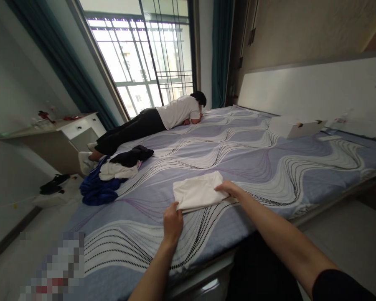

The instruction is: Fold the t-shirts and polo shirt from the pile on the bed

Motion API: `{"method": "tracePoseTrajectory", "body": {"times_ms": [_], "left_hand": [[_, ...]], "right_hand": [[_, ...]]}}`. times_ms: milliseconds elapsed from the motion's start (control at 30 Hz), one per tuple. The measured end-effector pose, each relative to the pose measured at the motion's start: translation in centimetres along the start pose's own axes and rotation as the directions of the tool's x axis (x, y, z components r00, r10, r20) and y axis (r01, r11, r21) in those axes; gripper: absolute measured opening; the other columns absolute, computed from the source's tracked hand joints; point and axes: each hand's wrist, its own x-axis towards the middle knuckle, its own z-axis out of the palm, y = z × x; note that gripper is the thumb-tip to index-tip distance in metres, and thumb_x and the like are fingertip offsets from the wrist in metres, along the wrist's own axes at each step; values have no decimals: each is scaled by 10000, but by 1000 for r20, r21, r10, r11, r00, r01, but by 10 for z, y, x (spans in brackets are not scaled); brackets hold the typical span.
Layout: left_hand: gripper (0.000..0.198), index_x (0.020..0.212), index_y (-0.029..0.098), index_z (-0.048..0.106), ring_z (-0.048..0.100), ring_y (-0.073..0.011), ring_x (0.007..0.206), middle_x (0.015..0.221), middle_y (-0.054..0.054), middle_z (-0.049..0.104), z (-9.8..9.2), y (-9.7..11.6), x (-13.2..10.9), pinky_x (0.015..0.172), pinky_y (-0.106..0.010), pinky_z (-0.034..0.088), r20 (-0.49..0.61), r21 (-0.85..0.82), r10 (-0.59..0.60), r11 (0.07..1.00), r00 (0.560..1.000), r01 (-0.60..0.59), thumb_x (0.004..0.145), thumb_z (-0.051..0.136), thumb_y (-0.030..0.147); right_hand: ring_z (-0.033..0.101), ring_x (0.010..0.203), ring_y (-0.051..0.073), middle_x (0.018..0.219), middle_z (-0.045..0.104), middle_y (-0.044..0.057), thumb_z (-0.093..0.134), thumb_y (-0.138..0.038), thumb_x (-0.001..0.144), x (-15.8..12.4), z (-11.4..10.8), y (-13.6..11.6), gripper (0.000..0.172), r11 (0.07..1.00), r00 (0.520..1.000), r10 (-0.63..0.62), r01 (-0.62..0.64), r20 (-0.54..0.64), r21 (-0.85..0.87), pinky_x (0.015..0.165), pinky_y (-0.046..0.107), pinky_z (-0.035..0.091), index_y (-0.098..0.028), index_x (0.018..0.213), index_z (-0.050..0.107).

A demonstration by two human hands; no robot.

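Observation:
A white cloth (197,191), folded into a rough rectangle, lies low over the patterned bed sheet (188,161). It looks like a garment, but its exact kind cannot be made out. My left hand (173,221) grips its near left corner, thumb on top. At the right end, my right hand (228,189) pinches the edge with the thumb above and the fingers underneath, partly hidden. Whether the cloth rests fully on the sheet or is slightly lifted, I cannot tell.
A heap of blue, black and white clothes (119,167) sits at the bed's left side. Beyond it a person (175,112) lies across the far edge. A white box (296,126) stands near the headboard (316,83). A desk (50,133) is at the left wall.

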Motion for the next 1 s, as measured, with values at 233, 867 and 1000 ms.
{"method": "tracePoseTrajectory", "body": {"times_ms": [233, 867, 1000], "left_hand": [[269, 1068, 159, 629, 635, -264, 850, 874, -90, 693, -54, -55, -26, 859, -400, 472, -3, 163, 9, 987, 1000, -9, 876, 460, 241], [288, 1100, 168, 632, 653, -252, 901, 902, -85, 697, -54, -63, -34, 854, -386, 465, 27, 85, 129, 988, 991, -131, 869, 476, 239], [281, 1096, 184, 622, 646, -245, 883, 923, -77, 689, -56, -60, -34, 845, -389, 468, 38, 74, 121, 990, 992, -124, 852, 486, 222]], "right_hand": [[625, 509, 158, 595, 683, 59, 818, -222, 642, -20, 35, 23, 194, 992, 986, -19, 40, 167, -122, 470, 242, 530, -129, 667, 650], [450, 477, 109, 502, 523, -30, 616, -544, 693, -23, 36, 73, 383, 834, 831, -540, 508, -131, -216, 450, 220, 306, -184, 569, 572], [442, 553, 123, 527, 508, -16, 566, -523, 728, -29, 38, 79, 380, 759, 743, -636, 552, -211, -345, 523, 235, 299, -184, 555, 568]]}}
